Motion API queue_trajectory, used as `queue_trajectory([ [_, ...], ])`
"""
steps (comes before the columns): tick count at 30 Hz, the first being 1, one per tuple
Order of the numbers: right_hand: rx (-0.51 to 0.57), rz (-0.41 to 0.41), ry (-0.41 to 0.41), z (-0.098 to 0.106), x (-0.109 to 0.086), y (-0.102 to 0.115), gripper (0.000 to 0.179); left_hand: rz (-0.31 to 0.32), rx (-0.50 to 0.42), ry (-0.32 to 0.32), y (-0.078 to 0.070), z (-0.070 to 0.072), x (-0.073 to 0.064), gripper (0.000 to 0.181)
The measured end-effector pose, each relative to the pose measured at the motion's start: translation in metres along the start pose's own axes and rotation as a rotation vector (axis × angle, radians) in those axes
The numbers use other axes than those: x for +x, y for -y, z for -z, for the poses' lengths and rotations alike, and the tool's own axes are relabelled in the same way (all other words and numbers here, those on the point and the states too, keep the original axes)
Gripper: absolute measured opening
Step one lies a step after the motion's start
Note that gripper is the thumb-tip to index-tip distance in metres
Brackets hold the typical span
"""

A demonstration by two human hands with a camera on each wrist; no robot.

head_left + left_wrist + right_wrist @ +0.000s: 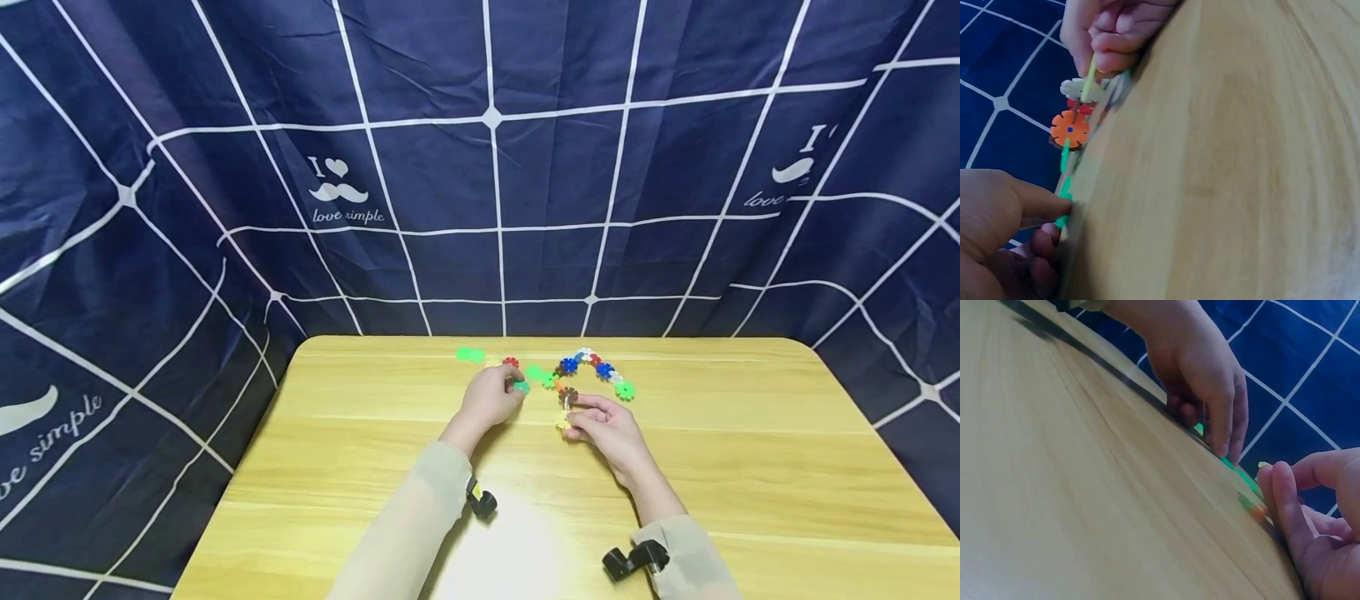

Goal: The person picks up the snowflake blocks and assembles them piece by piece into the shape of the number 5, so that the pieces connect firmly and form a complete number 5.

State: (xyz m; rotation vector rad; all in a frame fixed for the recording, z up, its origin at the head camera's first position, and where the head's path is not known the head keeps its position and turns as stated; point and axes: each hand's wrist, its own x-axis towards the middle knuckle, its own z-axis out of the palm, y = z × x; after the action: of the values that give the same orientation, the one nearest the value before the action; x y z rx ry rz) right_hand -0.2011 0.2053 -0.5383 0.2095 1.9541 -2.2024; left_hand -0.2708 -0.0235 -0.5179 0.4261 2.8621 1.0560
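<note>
In the head view, my left hand [487,398] pinches a teal-green interlocking disc [521,387] low over the table. My right hand [611,433] grips a yellow disc [562,424] between thumb and fingers. Above that yellow piece are a brown disc [567,394] and a bit of orange. A curved chain of notched discs, with a blue disc [568,365] among them, arches behind my right hand and ends at a green disc [625,390]. The left wrist view shows an orange disc [1063,130] and a white disc [1072,88] between the two hands.
Light green discs [470,354] and a red disc [511,362] lie near the back edge of the wooden table [360,483]. A dark blue curtain [427,183] with white lines hangs behind and at both sides.
</note>
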Motion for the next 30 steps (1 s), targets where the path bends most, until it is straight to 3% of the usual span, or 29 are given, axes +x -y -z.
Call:
queue_trajectory([
  [8, 0.007, 0.015, 0.006, 0.001, 0.0, -0.001, 0.05, -0.028, -0.047, -0.029, 0.015, -0.006, -0.012, 0.013],
  [11, 0.007, 0.018, 0.0, 0.0, 0.001, -0.001, 0.049, 0.009, -0.1, -0.013, 0.012, -0.003, -0.026, 0.014],
  [15, 0.023, 0.014, -0.006, -0.005, 0.002, -0.002, 0.048, 0.12, -0.317, 0.055, -0.004, 0.006, -0.048, 0.016],
  [20, 0.047, 0.013, 0.0, -0.013, 0.003, -0.003, 0.048, 0.111, -0.521, 0.047, -0.008, -0.001, -0.061, 0.01],
  [24, 0.06, 0.021, -0.001, -0.016, 0.004, -0.002, 0.048, 0.055, -0.497, 0.005, -0.011, -0.005, -0.066, 0.009],
  [30, 0.065, 0.024, -0.003, -0.016, 0.004, -0.004, 0.049, -0.024, -0.382, -0.021, -0.016, -0.011, -0.068, 0.014],
])
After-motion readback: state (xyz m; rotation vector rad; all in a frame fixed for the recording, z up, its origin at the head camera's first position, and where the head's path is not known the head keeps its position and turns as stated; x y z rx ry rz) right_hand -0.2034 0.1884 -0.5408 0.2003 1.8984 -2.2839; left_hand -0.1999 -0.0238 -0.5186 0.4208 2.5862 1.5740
